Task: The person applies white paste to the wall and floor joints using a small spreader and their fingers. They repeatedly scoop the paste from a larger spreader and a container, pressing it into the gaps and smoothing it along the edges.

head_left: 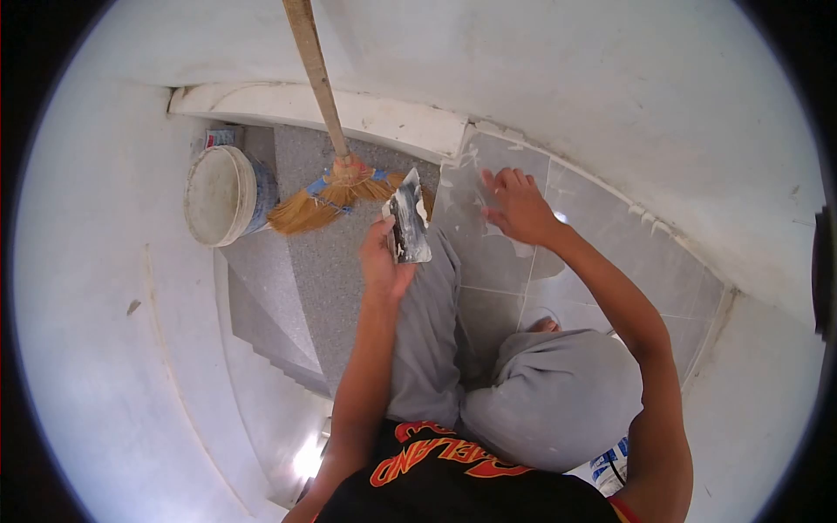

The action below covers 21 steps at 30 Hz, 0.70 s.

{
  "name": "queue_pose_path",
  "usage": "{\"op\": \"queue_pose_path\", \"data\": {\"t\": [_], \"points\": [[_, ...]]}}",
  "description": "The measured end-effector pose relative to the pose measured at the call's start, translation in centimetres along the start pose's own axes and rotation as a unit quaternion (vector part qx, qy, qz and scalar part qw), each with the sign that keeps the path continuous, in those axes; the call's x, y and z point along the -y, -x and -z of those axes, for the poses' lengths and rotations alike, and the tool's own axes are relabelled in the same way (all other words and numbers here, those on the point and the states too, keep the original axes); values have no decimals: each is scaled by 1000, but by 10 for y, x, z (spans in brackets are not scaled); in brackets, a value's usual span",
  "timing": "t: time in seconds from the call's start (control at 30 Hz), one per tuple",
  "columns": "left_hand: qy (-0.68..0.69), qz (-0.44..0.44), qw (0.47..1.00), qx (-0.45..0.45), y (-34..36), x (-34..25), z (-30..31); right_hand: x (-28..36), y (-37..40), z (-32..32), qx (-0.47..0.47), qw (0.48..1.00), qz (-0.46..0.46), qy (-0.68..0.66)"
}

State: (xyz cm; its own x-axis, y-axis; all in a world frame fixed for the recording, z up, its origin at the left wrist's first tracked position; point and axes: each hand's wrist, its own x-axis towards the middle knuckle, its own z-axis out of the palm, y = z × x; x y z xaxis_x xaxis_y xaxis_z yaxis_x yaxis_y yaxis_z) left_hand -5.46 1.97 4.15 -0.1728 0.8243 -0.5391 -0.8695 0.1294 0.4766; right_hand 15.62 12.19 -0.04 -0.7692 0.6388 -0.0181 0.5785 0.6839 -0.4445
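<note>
Left hand (pixel 384 261) is closed around the handle of a flat metal scraper (pixel 408 225) smeared with white paste, the blade raised upright above the lap and near the right hand, seemingly so the paste stays on the steel and within easy reach; right hand (pixel 521 207) lies open, fingers spread and pressed onto the glossy grey floor tiles (pixel 602 222), touching a white smear (pixel 501 237) beside a joint close to the wall, which looks like the spot being worked by fingertip; grey-trousered knees (pixel 558 392) are folded over the tiles, keeping the body close to that corner; a straw broom with a long wooden handle (pixel 336 187) leans toward the white wall, bristles on the speckled grey step (pixel 323 261), and a white plastic bucket (pixel 220 195) sits on the same surface, both off the tiles yet near.
</note>
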Motion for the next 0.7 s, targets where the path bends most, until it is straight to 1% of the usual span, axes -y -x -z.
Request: {"op": "queue_pose_path", "data": {"t": [0.07,0.13,0.2,0.27,0.3,0.37,0.4,0.47,0.5,0.57,0.7], "points": [[-5,5,1000,2,-4,1,1,-22,-14,-17,-55,992,-69,93],[-5,-4,1000,17,-4,1,-1,-34,-29,-26,-56,989,-80,109],[-2,-9,1000,12,-5,0,-1,-38,-38,-34,-54,987,-92,124],[5,-12,1000,9,-7,0,1,-39,-43,-40,-71,990,-54,114],[19,-9,1000,11,-8,0,3,-37,-39,-42,-68,990,-53,113],[34,-9,999,13,-10,-1,5,-33,-33,-44,20,998,26,51],[30,-9,999,22,-10,-1,5,-34,-33,-43,22,998,27,50],[27,-9,999,30,-10,-1,7,-38,-32,-42,-36,998,-43,-29],[32,-3,999,27,-11,0,7,-40,-35,-44,-33,998,-44,-30],[34,6,999,24,-11,1,8,-46,-44,-47,-119,990,-64,42],[44,8,999,7,-11,-2,5,-48,-56,-48,-124,985,-96,68]]}}
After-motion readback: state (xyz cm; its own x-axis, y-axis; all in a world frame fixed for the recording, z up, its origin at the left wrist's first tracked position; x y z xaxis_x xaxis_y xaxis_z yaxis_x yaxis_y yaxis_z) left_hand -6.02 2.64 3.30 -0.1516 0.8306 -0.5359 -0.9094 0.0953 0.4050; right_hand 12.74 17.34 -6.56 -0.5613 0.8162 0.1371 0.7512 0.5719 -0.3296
